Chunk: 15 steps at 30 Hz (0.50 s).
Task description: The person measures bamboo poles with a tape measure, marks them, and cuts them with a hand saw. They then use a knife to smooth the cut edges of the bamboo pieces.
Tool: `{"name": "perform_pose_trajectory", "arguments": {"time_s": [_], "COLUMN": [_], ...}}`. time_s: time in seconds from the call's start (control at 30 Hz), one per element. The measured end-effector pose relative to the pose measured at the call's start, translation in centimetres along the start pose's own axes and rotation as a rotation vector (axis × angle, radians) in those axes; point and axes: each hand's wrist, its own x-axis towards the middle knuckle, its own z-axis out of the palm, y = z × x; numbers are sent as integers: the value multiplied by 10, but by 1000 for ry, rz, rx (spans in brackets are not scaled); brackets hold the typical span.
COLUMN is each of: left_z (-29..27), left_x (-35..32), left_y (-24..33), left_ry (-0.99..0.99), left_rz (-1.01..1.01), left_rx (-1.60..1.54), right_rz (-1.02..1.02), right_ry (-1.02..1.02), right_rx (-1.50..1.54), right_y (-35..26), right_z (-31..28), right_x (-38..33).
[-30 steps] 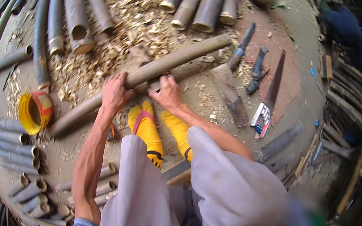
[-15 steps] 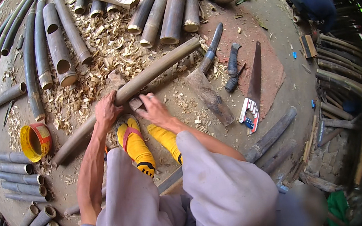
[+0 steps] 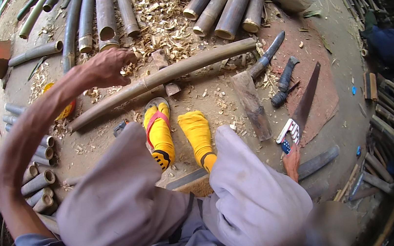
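The left hand rests open-fingered on the uncut bamboo pole. The right hand closes on the handsaw handle; sawing looks not yet begun.

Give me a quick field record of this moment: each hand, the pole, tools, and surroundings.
left hand: resting on the long bamboo pole, fingers draped over it
right hand: low at the person's right side, at the handle of the handsaw; grip unclear
bamboo pole: lying on the ground across in front of the feet in yellow socks
tools: knife, dark-handled tool, wooden block
surroundings: cut bamboo sections beyond the pole, wood shavings, short tubes at left
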Motion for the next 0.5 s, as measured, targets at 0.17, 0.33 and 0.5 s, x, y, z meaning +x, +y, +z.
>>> {"name": "perform_pose_trajectory", "arguments": {"time_s": [0.17, 0.33, 0.5], "left_z": [17, 113, 177], "left_x": [54, 126, 160], "left_y": [13, 36, 42], "left_ry": [-182, 118, 380], "left_rz": [-16, -262, -364], "left_rx": [176, 73, -32], "right_rz": [-117, -42, 186], "right_ry": [-11, -97, 556], "right_rx": [-246, 109, 487], "right_y": [-8, -20, 10], "right_z": [17, 9, -36], "right_x": [15, 35, 27]}}
